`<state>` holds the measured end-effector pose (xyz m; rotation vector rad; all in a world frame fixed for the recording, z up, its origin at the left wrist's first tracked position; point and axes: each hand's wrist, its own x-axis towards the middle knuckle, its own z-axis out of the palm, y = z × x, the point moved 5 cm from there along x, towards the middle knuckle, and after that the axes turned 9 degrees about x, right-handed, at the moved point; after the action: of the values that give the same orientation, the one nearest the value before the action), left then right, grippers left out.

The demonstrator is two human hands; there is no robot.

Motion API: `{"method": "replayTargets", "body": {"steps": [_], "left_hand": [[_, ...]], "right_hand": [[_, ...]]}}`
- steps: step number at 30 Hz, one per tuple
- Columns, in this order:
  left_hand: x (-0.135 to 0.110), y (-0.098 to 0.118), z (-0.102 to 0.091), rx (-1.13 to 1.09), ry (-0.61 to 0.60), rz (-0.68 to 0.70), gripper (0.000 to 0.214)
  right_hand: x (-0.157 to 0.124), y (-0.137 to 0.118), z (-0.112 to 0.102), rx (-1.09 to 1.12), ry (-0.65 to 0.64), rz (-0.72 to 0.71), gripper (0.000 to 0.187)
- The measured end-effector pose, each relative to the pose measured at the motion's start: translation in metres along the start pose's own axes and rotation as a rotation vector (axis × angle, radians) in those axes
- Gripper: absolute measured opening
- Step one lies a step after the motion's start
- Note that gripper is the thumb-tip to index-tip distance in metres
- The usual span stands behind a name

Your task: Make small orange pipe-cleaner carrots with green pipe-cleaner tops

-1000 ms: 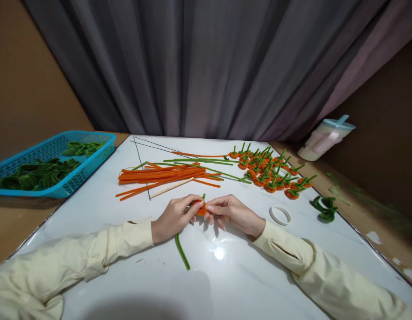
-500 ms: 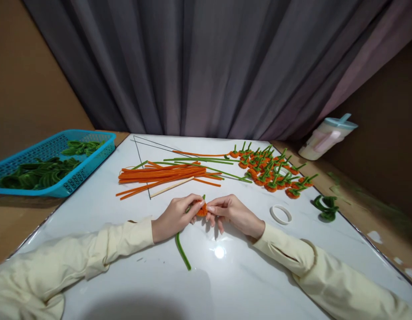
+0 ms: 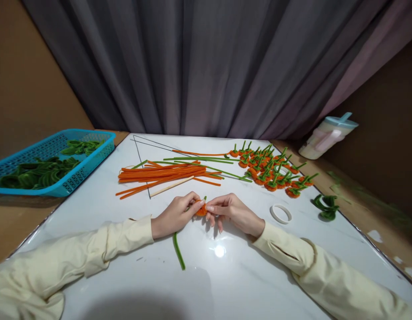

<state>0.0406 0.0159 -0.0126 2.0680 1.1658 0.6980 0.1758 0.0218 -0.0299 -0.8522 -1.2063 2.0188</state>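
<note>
Both hands meet at the middle of the white table [image 3: 132, 275], pinching a small orange pipe-cleaner coil [image 3: 201, 210] on a green stem [image 3: 178, 250]. My left hand [image 3: 175, 215] curls round the stem and the coil's left side. My right hand [image 3: 230, 212] pinches the coil's right side with its fingertips. The stem's free end trails toward me across the table, and a short green tip sticks up behind the coil.
Behind the hands lie a bundle of orange pipe cleaners [image 3: 162, 174], a wooden stick [image 3: 171, 187], thin wires and long green stems. Several finished orange pieces [image 3: 272, 171] lie at back right. A white ring [image 3: 280, 214], green loops [image 3: 326, 207], a cup [image 3: 326, 135] and a blue basket [image 3: 53, 162] surround them.
The green stem's trailing end has swung slightly left on the table. Both hands stay pinched on the coil, with only small finger shifts.
</note>
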Motion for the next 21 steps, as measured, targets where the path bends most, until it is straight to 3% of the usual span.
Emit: {"method": "replayTargets", "body": {"steps": [16, 21], "left_hand": [[0.001, -0.002, 0.001, -0.072, -0.006, -0.109, 0.028], [0.0, -0.001, 0.002, -0.038, 0.012, -0.081, 0.025]], "right_hand": [[-0.003, -0.007, 0.011, -0.086, 0.046, 0.007, 0.037], [-0.004, -0.006, 0.011, -0.083, 0.063, 0.003, 0.037]]}}
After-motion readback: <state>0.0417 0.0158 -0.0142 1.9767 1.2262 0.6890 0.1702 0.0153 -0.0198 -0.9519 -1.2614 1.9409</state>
